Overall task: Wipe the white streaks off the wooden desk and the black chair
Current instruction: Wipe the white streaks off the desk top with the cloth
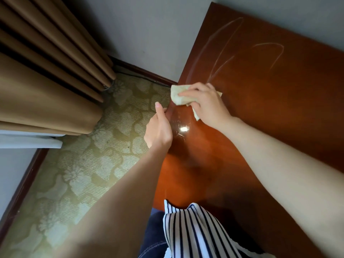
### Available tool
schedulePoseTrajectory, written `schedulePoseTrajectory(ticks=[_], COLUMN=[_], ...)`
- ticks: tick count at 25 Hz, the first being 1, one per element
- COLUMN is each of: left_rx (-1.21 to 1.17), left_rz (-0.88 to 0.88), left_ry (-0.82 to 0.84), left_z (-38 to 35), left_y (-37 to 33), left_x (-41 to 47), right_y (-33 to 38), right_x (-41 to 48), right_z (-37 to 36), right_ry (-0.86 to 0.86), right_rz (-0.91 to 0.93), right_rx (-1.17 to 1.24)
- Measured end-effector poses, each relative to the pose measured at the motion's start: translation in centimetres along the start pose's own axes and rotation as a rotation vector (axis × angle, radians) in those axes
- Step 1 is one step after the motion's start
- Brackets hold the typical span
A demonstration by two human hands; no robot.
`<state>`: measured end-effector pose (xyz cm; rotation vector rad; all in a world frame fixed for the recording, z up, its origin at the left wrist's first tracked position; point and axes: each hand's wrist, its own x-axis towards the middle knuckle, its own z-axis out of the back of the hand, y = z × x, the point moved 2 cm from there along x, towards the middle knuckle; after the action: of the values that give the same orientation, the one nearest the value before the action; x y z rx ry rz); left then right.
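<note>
- White streaks (270,43): two looping marks on the far part of the wooden counter (279,112), beyond both hands. The black chair is not in view.
- Cloth (177,94): pale and crumpled, on the counter near its left edge, just short of the nearest loop's lower end.
- Right hand (206,103): grasping the cloth and pressing it onto the wood.
- Left hand (158,129): at the counter's left edge. We cannot tell whether it grips the edge or merely rests there.
- Step in hand: we judge the counter wipe barely begun, as both loops are unwiped.
- Next move: we would push the cloth forward along the loops with firm, even pressure, then look for the chair.
</note>
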<state>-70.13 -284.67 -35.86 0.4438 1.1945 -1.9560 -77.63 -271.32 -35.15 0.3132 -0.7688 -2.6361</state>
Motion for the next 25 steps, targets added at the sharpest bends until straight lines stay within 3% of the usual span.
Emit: schedulePoseTrajectory(ticks=[5, 11, 16, 21, 25], left_rx=[0.04, 0.001, 0.005, 0.099, 0.201], left_rz=[-0.003, -0.001, -0.032, -0.091, -0.139], left_ry=[-0.054, -0.017, 0.006, -0.028, -0.103], left_z=[-0.4, -0.1, 0.0, -0.3, -0.8], left_y=[-0.2, 0.0, 0.1, 0.3, 0.3], left_x=[0.0, 0.1, 0.0, 0.0, 0.4], right_y=[0.7, 0.6, 1.3, 0.8, 0.1], right_x=[3.2, -3.1, -9.6, -10.7, -6.3], right_z=[-0.3, -0.2, -1.3, -0.9, 0.9], right_ry=[-0.154, 0.074, 0.19, 0.134, 0.106], right_rz=[-0.212, 0.037, 0.041, 0.102, -0.023], right_rx=[-0.038, 0.005, 0.012, -0.055, -0.09])
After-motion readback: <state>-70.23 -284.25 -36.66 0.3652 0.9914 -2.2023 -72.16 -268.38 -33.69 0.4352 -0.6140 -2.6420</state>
